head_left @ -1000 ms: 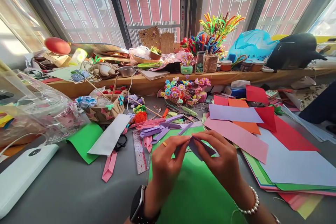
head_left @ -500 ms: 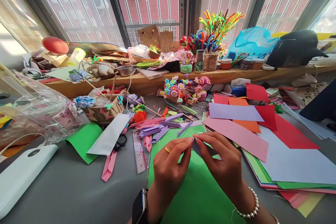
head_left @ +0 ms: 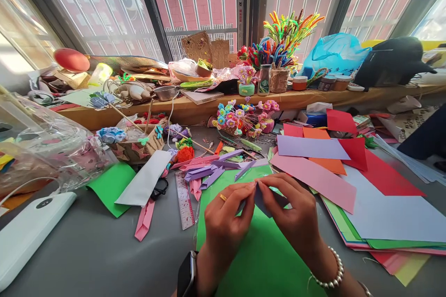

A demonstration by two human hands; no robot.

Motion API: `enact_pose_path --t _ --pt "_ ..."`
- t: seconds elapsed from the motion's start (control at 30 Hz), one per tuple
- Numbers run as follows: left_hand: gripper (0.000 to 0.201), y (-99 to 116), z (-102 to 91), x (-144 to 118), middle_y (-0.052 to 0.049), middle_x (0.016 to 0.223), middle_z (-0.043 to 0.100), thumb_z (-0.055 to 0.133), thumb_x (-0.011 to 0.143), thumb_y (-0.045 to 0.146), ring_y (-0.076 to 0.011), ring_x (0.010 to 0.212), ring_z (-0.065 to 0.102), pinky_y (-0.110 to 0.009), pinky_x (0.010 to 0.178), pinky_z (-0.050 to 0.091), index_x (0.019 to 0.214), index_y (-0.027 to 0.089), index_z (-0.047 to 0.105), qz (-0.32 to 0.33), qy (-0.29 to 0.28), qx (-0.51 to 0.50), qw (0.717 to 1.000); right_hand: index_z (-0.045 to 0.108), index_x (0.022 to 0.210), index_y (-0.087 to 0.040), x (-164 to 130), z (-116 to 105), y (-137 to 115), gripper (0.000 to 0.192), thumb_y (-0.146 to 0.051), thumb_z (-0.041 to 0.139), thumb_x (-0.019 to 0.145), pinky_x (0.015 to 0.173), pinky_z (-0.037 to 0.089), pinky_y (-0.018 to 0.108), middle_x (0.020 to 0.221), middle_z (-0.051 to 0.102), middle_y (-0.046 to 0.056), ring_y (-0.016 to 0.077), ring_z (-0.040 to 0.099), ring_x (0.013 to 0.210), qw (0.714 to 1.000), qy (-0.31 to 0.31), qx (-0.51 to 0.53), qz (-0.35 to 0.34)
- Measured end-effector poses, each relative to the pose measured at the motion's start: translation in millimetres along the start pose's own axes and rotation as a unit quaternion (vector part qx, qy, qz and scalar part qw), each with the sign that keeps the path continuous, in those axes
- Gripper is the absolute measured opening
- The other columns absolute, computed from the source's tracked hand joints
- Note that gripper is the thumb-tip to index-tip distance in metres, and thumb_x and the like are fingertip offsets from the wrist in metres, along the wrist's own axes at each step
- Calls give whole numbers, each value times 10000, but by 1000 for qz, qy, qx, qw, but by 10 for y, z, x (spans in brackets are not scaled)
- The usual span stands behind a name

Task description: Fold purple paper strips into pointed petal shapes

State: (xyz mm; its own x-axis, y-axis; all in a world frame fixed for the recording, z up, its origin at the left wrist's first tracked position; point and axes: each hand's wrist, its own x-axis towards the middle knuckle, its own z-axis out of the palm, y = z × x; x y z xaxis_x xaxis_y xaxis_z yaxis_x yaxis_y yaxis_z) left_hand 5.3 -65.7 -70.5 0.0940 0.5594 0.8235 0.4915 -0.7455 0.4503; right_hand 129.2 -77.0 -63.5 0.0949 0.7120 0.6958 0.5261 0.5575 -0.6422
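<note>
Between my hands is a small folded piece of purple-grey paper (head_left: 262,202), pinched at its top edge. My left hand (head_left: 228,216), with a ring on one finger, closes thumb and fingertips on its left side. My right hand (head_left: 294,209) pinches the paper from the right, fingertips almost touching those of the left. Much of the paper is hidden behind the fingers. Both hands are above a green sheet (head_left: 258,260) on the table. Just beyond them lie several folded purple paper strips (head_left: 212,177). A ruler (head_left: 184,199) lies to the left.
At right is a pile of coloured paper (head_left: 397,218) with a pink strip (head_left: 317,181) on top. A white power bank (head_left: 35,236), a folded pink strip (head_left: 144,222) and a white paper (head_left: 144,178) are on the left. Craft flowers (head_left: 240,118) stand behind, below a cluttered ledge (head_left: 195,111).
More of the purple-grey paper shows below my fingertips now, angled out between the hands. Both hands keep their pinch and have hardly shifted.
</note>
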Motion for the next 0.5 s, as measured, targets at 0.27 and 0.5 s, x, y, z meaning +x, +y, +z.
enact_pose_path --t 0.27,0.5 --pt "144 -66 -93 99 -4 653 673 604 697 298 -134 563 599 -185 442 446 726 169 662 -334 -88 -147 927 647 692 -175 71 -43 84 187 -336 561 733 458 446 213 661 653 21 151 592 585 962 -100 118 227" --pt "138 -106 -92 78 4 707 679 616 688 314 -151 673 608 -197 547 461 737 202 680 -379 -91 -200 899 649 690 -145 55 -24 143 289 -429 599 678 424 401 209 635 640 36 135 551 522 894 -123 224 368"
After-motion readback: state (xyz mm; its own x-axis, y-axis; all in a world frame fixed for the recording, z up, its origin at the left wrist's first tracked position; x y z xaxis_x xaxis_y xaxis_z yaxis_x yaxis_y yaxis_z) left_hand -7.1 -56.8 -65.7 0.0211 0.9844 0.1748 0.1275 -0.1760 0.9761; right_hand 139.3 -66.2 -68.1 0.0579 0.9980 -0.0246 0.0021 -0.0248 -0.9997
